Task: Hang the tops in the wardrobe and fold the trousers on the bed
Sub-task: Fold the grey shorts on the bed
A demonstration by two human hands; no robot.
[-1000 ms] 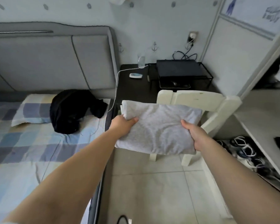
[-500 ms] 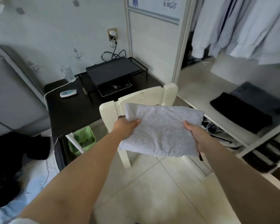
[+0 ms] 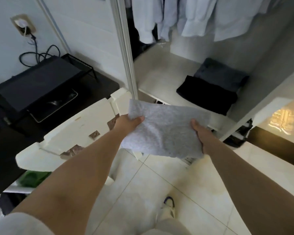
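Left hand: the left hand (image 3: 126, 123) grasps the left edge of the folded grey garment (image 3: 163, 129), with the thumb on top and the other fingers hidden under the cloth.
Right hand: the right hand (image 3: 201, 133) holds the right edge in the same way, thumb on top and fingers below.
Why held so: I think the two hands support the garment from both sides so that it stays flat and the folds do not open while it is carried.
Folded grey garment: it is in the air in front of the body, above the white chair (image 3: 71, 133) and just before the open wardrobe; it touches only the hands.
Wardrobe shelf: the shelf (image 3: 159, 78) is near, behind the garment. Two folded dark garments (image 3: 212, 89) lie there, one partly over the other, so this seems to be the place for folded pieces.
Hanging tops: pale shirts (image 3: 193, 17) hang above the shelf; their upper parts and the rail are cut off by the top of the picture.
Step, as I judge: the garment is being brought to the shelf, probably beside the dark pile.
Hard to see: I cannot tell whether the grey piece is trousers or a top, because it is folded. The picture is a little blurred. The bed is not in view. Under the shelf, something is partly hidden by the garment, and I cannot name it.
Left side: a black side table (image 3: 7, 150) carries a dark flat device on a wire rack (image 3: 41, 82).
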